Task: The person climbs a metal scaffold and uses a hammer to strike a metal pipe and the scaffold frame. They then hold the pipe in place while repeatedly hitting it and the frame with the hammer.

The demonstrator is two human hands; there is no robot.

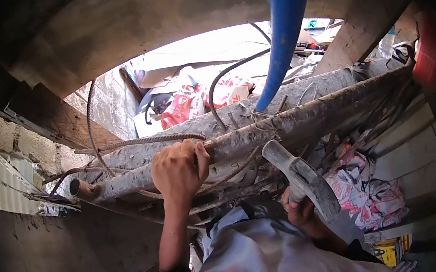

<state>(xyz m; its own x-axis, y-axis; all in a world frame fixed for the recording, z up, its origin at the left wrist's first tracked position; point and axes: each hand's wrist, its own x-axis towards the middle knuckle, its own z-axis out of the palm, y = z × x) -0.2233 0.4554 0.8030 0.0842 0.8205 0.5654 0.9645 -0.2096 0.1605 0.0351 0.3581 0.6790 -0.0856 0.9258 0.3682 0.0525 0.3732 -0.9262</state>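
Observation:
My left hand (177, 168) is wrapped over a long, dusty metal pipe (323, 111) that runs across in front of me, its hollow end at the left. In my right hand (299, 210), held near my chest, is a claw hammer (312, 184). The hammer's head points up toward the pipe but appears apart from it. Most of the handle is hidden behind the head and my fingers. Bent ribbed steel bars (144, 141) lie around the pipe. A thin tie wire (264, 119) loops over it near the middle.
A blue tube (288, 20) comes down from above to the pipe's middle. Behind the pipe lies a rough concrete ledge (335, 80). Wooden braces (357, 35) slant at both sides. Red-and-white bags (375, 196) lie below right, and a red object (435, 56) hangs at far right.

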